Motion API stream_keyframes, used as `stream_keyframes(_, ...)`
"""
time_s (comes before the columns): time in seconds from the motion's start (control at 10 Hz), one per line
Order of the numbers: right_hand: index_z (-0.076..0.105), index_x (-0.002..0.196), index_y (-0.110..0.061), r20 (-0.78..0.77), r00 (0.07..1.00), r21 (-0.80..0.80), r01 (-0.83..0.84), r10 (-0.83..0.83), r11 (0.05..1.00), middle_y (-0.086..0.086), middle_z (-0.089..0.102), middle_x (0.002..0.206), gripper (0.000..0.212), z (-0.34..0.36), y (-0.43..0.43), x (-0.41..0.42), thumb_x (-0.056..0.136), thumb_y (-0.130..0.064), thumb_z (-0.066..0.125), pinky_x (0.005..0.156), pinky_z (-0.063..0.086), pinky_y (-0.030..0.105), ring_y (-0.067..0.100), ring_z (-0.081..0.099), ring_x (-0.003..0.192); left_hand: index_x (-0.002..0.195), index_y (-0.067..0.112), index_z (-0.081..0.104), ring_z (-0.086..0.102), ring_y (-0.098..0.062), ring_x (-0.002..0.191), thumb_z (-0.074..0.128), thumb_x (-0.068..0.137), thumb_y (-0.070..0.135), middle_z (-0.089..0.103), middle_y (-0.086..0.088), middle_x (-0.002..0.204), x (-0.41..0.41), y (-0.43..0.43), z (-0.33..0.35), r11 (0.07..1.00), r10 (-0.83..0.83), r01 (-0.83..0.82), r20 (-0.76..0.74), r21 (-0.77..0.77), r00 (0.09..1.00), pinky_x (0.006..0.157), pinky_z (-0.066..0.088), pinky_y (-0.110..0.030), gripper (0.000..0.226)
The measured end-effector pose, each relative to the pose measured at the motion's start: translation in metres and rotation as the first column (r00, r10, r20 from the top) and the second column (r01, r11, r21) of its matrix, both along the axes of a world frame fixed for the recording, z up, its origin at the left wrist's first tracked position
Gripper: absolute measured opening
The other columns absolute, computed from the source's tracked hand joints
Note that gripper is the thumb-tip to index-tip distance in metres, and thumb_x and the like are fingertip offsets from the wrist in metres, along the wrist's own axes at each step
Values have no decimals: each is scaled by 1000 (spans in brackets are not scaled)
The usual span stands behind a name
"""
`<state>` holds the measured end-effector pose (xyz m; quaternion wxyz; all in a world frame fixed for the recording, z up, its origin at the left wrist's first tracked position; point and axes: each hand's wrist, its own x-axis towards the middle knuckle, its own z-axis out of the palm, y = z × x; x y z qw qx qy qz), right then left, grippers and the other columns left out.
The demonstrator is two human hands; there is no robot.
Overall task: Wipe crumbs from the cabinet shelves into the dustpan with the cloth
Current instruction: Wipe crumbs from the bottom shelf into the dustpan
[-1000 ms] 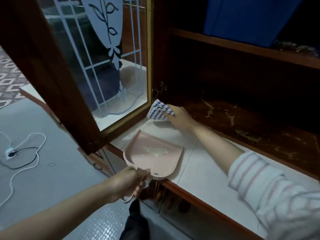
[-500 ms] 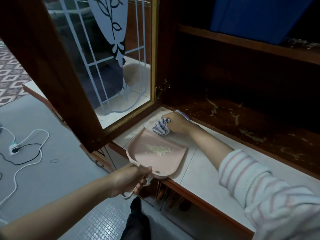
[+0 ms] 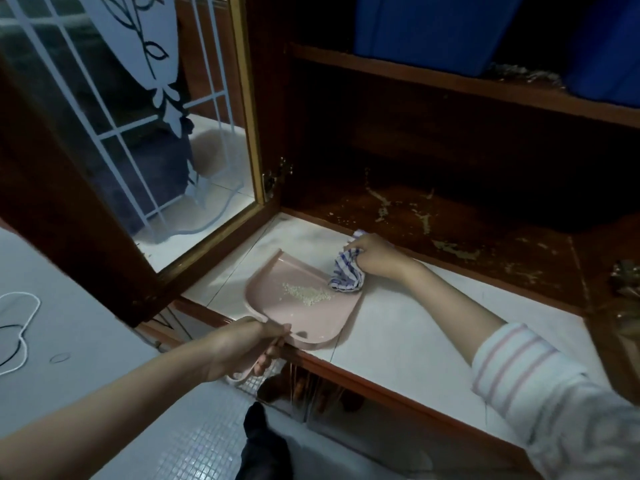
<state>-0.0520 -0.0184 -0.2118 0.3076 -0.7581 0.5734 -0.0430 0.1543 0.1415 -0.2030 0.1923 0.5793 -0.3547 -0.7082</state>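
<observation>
Our left hand [image 3: 242, 344] grips the pan [image 3: 304, 299]; our right hand [image 3: 375, 252] bunches the cloth [image 3: 346, 273]. If we tip it, crumbs [image 3: 308, 292] may spill.

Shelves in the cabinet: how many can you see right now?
2. A lower shelf, crumb-strewn, just behind the cloth; an upper shelf under the blue bins. Others above may be out of view.

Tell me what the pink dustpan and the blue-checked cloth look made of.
Pink dustpan: probably moulded plastic, smooth with a slight sheen and rounded raised rim. Blue-checked cloth: soft woven fabric, likely cotton, bunched into folds under the right hand.
</observation>
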Motion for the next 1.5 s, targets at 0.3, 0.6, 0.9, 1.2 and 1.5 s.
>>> stream_keyframes(0.3, 31, 58, -17, 125, 970, 54, 204, -209, 977, -1, 32, 66, 34, 5, 18, -57, 81, 6, 43, 63, 20, 30, 13, 29, 61, 68, 12, 47, 33, -7, 38, 42, 98, 23, 37, 3, 50, -11, -24, 4, 990, -141, 141, 60, 5, 988, 36, 27, -17, 33)
stream_keyframes(0.6, 57, 76, 9, 464, 739, 161, 472, -488, 867, 25, 64, 82, 17, -1, 19, -78, 81, 10, 40, 77, 51, 40, 35, 64, 78, 65, 12, 45, 31, -7, 35, 43, 97, 21, 35, 3, 48, -8, -34, 1, 998, -57, 57, 21, 2, 998, 33, 25, -15, 33)
stream_keyframes(0.9, 55, 72, 17, 593, 753, 47, 322, -286, 946, 20, 55, 70, 19, 27, 33, -41, 63, 2, 48, 65, 34, 27, 18, 45, 70, 68, 13, 46, 34, -4, 34, 43, 98, 28, 39, 4, 49, 13, -80, 3, 992, 39, -38, 1, -122, 999, 32, 28, -14, 33)
stream_keyframes(1.2, 67, 81, 8, 484, 872, 8, 85, -78, 996, 23, 67, 93, 35, 11, 60, 12, 69, 17, 35, 85, 50, 42, 35, 62, 93, 70, 17, 49, 37, -5, 41, 41, 97, 40, 41, 5, 56, 42, -97, 4, 986, -79, 103, 178, -129, 981, 36, 30, -16, 36)
stream_keyframes(1.5, 72, 101, -1, 239, 971, 97, -24, 0, 995, 12, 67, 116, 45, -2, 66, 0, 76, 17, 39, 108, 37, 27, 16, 55, 115, 72, 11, 47, 34, -4, 35, 44, 97, 27, 40, 5, 45, 29, -82, 19, 995, 25, -22, 28, -95, 999, 32, 29, -13, 29)
